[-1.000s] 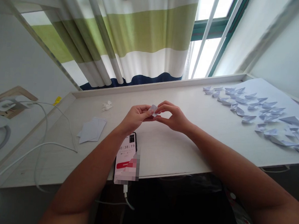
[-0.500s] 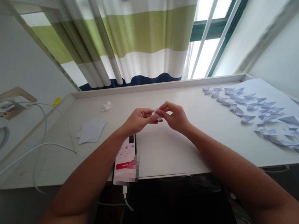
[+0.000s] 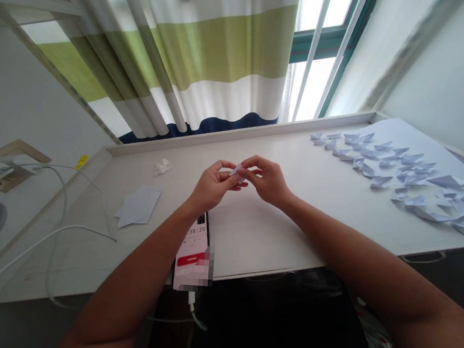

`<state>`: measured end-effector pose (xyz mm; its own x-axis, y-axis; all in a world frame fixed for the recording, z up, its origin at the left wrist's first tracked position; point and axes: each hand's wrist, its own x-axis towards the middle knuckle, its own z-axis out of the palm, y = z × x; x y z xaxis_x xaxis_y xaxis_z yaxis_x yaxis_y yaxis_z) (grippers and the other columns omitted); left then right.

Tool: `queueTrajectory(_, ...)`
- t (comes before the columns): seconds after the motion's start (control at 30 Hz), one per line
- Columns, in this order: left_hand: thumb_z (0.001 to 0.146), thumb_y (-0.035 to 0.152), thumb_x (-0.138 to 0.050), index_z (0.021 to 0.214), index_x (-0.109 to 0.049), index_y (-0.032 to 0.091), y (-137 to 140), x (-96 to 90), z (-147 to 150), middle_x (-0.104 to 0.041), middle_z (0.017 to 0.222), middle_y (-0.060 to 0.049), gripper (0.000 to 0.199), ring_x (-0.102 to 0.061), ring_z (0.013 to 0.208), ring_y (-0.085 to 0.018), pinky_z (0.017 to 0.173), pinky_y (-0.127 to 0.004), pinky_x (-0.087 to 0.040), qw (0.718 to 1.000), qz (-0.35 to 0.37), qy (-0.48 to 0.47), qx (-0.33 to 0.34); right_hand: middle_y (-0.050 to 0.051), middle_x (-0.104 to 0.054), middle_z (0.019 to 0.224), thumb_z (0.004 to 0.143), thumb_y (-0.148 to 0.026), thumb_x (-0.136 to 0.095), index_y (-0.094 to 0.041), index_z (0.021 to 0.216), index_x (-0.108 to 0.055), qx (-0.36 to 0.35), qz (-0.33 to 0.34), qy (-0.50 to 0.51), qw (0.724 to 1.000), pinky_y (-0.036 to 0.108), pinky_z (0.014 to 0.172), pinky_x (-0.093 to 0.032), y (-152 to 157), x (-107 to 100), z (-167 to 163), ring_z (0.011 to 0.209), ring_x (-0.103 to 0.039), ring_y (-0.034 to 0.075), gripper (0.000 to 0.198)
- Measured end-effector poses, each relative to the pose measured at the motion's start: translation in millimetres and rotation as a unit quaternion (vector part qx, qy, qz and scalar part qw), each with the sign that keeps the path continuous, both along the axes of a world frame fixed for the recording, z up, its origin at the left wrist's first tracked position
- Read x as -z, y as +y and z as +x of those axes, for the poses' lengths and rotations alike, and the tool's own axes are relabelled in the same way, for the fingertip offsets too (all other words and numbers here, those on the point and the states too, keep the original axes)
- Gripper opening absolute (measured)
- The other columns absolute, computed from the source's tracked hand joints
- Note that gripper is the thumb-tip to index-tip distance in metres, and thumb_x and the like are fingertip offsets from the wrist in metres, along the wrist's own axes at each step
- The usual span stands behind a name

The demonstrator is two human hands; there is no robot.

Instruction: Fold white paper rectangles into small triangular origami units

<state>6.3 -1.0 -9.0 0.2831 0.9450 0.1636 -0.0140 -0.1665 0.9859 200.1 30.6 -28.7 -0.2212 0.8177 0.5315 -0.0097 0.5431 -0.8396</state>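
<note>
Between my two hands, above the middle of the white desk, is a small folded piece of white paper (image 3: 236, 170). My left hand (image 3: 212, 186) pinches it from the left, thumb on the near side. From the right, the thumb and fingers of my right hand (image 3: 268, 181) are closed on the same paper. Fingers cover much of it, so its full shape is hidden. Many folded paper boats (image 3: 380, 152) stand in rows at the right of the desk. To the left lies a small stack of white paper sheets (image 3: 139, 207).
A phone (image 3: 190, 253) showing a timer lies by the desk's front edge under my left forearm, with a charging cable (image 3: 192, 301) plugged in. Crumpled white paper (image 3: 161, 167) sits at the back left. White cables (image 3: 73, 229) run across the left side. A raised rim (image 3: 202, 140) borders the back.
The paper has been turned between my fingers and now shows a narrow point towards the upper right. Both hands stay close together. The whole view has shifted slightly.
</note>
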Motion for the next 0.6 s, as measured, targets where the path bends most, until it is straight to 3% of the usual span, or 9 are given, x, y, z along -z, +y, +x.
queueTrajectory(0.17,0.086,0.056,-0.091,0.105,-0.051,0.023,1.9,0.7,-0.9,-0.087,0.095,-0.006,0.055,-0.086,0.097,-0.027,0.087,-0.042,-0.068,0.999,0.042,-0.007,-0.029,0.005,-0.080,0.097,0.091,-0.064,-0.083,-0.023,0.091,-0.075,-0.019,0.000,0.008,1.000,0.047,0.088,-0.067,-0.5,-0.7,0.3,0.088,-0.075,0.022,0.041)
queueTrajectory(0.47,0.087,0.047,-0.091,0.095,-0.079,0.018,3.5,4.3,-2.2,-0.086,0.095,-0.009,0.032,-0.082,0.086,-0.023,0.082,-0.039,-0.068,0.980,0.144,0.061,-0.126,0.005,-0.083,0.101,0.091,-0.063,-0.084,-0.025,0.090,-0.078,-0.001,0.006,0.029,1.000,0.047,0.089,-0.066,4.3,3.8,-1.1,0.096,-0.078,0.024,0.038)
queueTrajectory(0.6,0.088,0.042,-0.090,0.095,-0.081,0.018,2.2,1.9,-2.8,-0.085,0.087,-0.008,0.027,-0.081,0.078,-0.022,0.079,-0.037,-0.068,0.975,0.153,0.075,-0.143,0.006,-0.083,0.097,0.089,-0.061,-0.086,-0.024,0.091,-0.080,0.006,0.001,0.034,0.999,0.045,0.084,-0.067,4.0,4.7,-1.9,0.092,-0.078,0.024,0.037)
